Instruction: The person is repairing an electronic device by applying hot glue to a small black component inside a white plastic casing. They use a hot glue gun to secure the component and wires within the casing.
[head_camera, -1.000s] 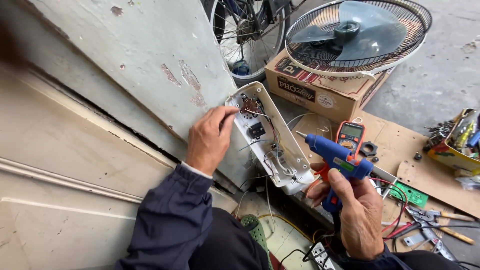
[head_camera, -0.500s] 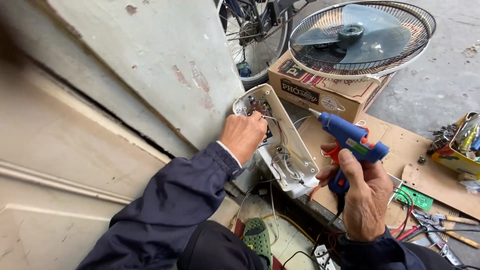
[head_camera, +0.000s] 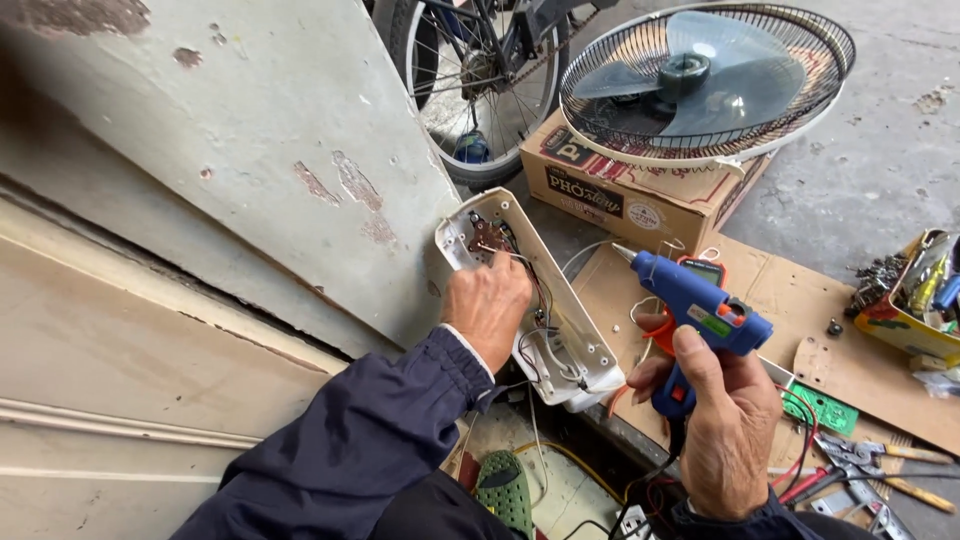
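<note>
Hands on an opened white casing and a blue glue gun

Left hand (head_camera: 487, 305) rests inside the open white plastic casing (head_camera: 560, 330), fingers curled down onto the wires (head_camera: 535, 300) and small parts near its upper end. The casing leans tilted against a worn, peeling grey panel (head_camera: 260, 160). The right hand (head_camera: 725, 425) is clenched around the handle of the blue glue gun (head_camera: 695, 310), whose nozzle points up and left toward the casing without touching it. Behind the gun lies an orange multimeter (head_camera: 700, 270) on flattened cardboard (head_camera: 860, 370). A fan grille with blades (head_camera: 705, 80) sits on a cardboard box (head_camera: 620, 200), just in front of a bicycle wheel (head_camera: 470, 90). A green circuit board (head_camera: 820, 408) and pliers (head_camera: 870, 460) lie to the right.
</note>
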